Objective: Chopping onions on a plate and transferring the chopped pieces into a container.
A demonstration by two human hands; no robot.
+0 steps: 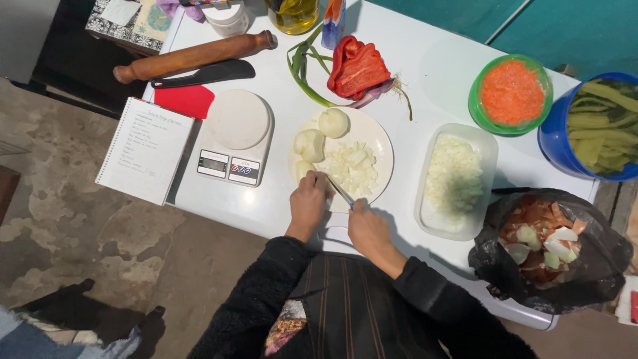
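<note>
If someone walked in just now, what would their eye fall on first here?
Probably the two hands at the near edge of the white plate: the left hand steadies onion while the right hand works a knife. Next, the red pepper behind the plate and the green bowl of grated carrot at right.

rolling pin (193, 56), scale (234, 138), notebook (146, 149), red pepper (357, 68) on table (438, 60)

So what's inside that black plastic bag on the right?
The black bag holds onion skins and trimmings, reddish and white. Whatever lies deeper under them is covered.
</note>
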